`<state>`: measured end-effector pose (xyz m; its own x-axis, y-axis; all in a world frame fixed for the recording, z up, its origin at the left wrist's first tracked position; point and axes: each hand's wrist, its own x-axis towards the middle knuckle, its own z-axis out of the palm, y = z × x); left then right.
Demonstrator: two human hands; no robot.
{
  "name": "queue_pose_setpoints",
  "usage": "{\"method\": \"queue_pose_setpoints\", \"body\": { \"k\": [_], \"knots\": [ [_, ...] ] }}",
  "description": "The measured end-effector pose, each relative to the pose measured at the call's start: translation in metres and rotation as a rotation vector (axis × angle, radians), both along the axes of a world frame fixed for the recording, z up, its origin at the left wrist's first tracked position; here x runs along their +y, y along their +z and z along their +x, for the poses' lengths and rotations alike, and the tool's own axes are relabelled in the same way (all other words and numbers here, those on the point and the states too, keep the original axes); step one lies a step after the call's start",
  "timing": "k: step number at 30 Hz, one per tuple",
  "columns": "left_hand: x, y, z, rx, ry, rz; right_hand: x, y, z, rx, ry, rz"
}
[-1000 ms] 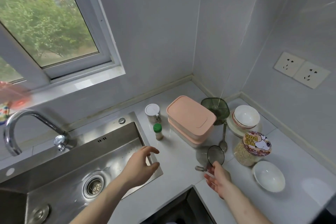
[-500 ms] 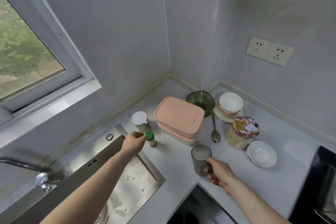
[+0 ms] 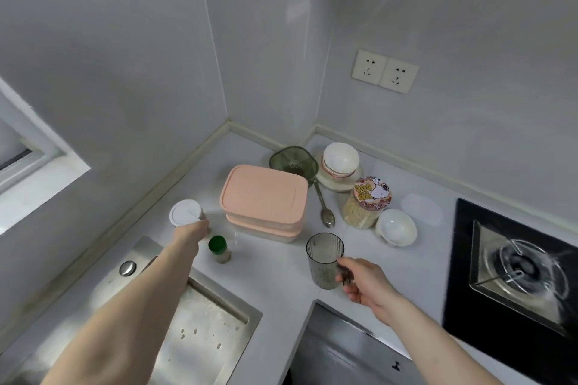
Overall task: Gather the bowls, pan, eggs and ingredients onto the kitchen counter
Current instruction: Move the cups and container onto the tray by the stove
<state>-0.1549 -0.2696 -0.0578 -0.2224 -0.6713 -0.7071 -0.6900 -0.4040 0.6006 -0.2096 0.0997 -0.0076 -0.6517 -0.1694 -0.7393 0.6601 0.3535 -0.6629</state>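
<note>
The smoky ribbed plastic cup (image 3: 324,259) stands upright on the white counter (image 3: 275,278), mouth up, handle gripped by the right hand (image 3: 364,284). The left hand (image 3: 191,230) reaches the white-lidded jar (image 3: 185,212); its grip cannot be told. White bowls (image 3: 396,227) are gathered; no pan or eggs are visible.

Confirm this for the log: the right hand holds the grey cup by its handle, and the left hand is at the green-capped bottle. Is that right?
Not quite. The head view shows the left hand at the white-lidded jar, not the green-capped bottle, which stands untouched just right of it. The right hand does hold the grey cup by its handle.
</note>
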Motion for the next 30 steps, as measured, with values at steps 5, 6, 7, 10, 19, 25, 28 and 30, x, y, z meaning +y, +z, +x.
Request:
{"method": "queue_pose_setpoints", "body": {
  "k": [5, 6, 7, 10, 19, 25, 28, 30],
  "knots": [
    [-0.017, -0.012, 0.003, 0.07, -0.039, 0.017, 0.011, 0.009, 0.009, 0.009, -0.045, 0.007],
    [-0.018, -0.011, 0.002, 0.079, -0.037, 0.007, 0.013, 0.012, 0.01, 0.012, -0.04, 0.004],
    [-0.018, -0.009, 0.001, 0.076, -0.03, -0.018, 0.017, 0.015, 0.012, 0.015, -0.039, 0.002],
    [-0.019, -0.008, 0.007, 0.005, 0.007, -0.11, 0.028, 0.02, 0.017, 0.025, -0.054, -0.012],
    [-0.003, -0.007, 0.039, 0.118, 0.097, -0.006, 0.066, 0.029, 0.038, 0.038, -0.102, -0.071],
    [0.016, -0.012, 0.014, 0.167, 0.112, 0.049, 0.06, 0.033, 0.041, 0.094, -0.103, -0.091],
    [0.016, -0.021, 0.011, 0.165, 0.139, 0.027, 0.055, 0.033, 0.044, 0.111, -0.1, -0.101],
    [0.018, -0.02, 0.017, 0.14, 0.13, -0.022, 0.055, 0.031, 0.048, 0.108, -0.112, -0.114]
  ]
}}
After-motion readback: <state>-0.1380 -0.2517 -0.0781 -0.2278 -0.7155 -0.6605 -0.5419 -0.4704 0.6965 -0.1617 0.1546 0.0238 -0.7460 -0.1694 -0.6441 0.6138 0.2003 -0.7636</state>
